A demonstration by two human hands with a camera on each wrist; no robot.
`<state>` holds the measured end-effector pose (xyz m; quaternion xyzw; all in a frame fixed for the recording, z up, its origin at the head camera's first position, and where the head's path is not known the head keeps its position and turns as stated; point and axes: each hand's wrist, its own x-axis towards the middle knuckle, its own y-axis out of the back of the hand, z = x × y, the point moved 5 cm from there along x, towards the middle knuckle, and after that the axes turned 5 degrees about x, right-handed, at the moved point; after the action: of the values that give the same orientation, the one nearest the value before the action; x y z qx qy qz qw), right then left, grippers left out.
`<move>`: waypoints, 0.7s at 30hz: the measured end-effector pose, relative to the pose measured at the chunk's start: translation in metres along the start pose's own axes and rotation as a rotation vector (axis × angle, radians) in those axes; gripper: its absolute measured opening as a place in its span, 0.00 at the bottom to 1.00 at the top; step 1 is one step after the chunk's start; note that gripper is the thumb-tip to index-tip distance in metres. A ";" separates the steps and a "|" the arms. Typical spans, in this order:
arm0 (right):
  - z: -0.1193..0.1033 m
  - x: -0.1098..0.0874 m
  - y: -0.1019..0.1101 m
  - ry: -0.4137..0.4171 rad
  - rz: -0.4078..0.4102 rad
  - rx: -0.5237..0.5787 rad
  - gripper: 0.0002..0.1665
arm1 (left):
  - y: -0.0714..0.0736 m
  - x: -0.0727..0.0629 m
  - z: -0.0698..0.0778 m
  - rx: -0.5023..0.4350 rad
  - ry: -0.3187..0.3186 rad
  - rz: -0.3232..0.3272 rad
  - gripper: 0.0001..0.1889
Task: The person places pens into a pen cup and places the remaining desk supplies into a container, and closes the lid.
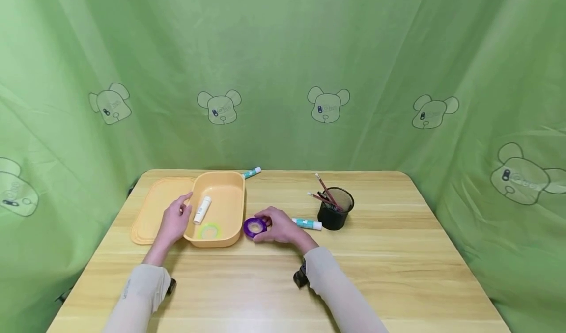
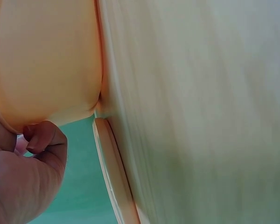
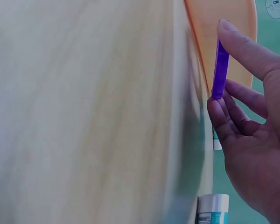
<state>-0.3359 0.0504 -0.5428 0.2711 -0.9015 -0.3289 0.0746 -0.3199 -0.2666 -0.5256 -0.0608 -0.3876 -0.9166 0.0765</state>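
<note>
An orange plastic box [image 1: 215, 243] stands left of the middle of the table, its open top facing up. In it lie a white tube-shaped stick [image 1: 202, 210] and a yellow-green tape roll [image 1: 215, 227]. My left hand [image 1: 175, 220] holds the box's left rim, with fingers curled at the edge in the left wrist view. Just right of the box, my right hand [image 1: 282, 226] pinches a purple tape roll [image 1: 248, 228] between thumb and fingers. The right wrist view shows that purple roll [image 3: 220, 70] edge-on, close to the box wall.
The orange lid [image 1: 155, 210] lies flat left of the box. One teal-and-white glue stick [image 1: 308, 224] lies behind the right wrist, another [image 1: 252, 172] at the box's far right corner. A black mesh pen holder [image 1: 332, 221] with pencils [image 1: 325, 189] stands to the right. Green curtains [image 1: 274, 38] surround the table.
</note>
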 end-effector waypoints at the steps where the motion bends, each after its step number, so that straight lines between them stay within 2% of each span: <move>1: 0.000 -0.001 0.001 0.000 0.006 0.007 0.45 | 0.000 0.001 0.000 0.002 0.000 -0.002 0.24; 9: -0.011 -0.004 0.019 0.030 0.072 0.077 0.44 | 0.000 0.002 0.000 0.005 0.009 -0.011 0.24; 21: -0.035 0.003 0.024 0.081 0.084 0.155 0.43 | 0.000 0.001 0.000 0.009 0.009 -0.016 0.24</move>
<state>-0.3382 0.0449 -0.5009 0.2511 -0.9311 -0.2434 0.1034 -0.3206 -0.2662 -0.5255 -0.0532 -0.3919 -0.9157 0.0712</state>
